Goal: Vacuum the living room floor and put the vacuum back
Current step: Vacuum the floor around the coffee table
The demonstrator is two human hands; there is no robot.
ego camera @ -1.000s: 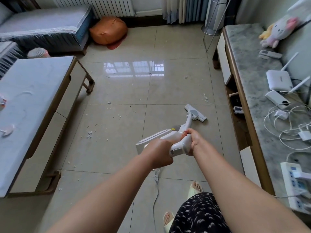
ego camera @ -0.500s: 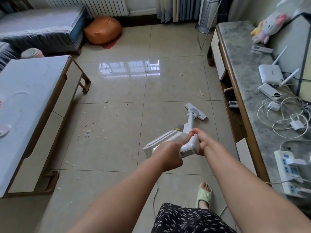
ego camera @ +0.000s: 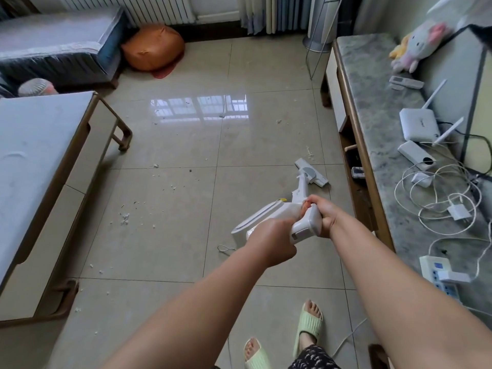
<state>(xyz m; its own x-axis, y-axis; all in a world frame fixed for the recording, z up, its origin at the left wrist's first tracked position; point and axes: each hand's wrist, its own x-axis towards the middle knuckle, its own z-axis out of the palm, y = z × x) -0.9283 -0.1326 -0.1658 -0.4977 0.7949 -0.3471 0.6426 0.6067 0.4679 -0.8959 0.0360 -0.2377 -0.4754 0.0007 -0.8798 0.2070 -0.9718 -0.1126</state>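
Observation:
A white stick vacuum slants down from my hands to the tiled floor. Its floor head lies flat near the foot of the right-hand cabinet. My left hand grips the rear of the vacuum body. My right hand is curled round the handle from the right side. White crumbs and scraps lie scattered on the tiles to the left of the vacuum. More bits sit just beyond the floor head.
A low coffee table fills the left side. A long marble-topped cabinet with routers, cables and a power strip runs along the right. An orange pouf and a sofa stand at the back. A thin cord trails on the floor.
The vacuum and both hands have shifted right, toward the cabinet. The floor head has moved a little forward. My feet in green slippers have stepped into view.

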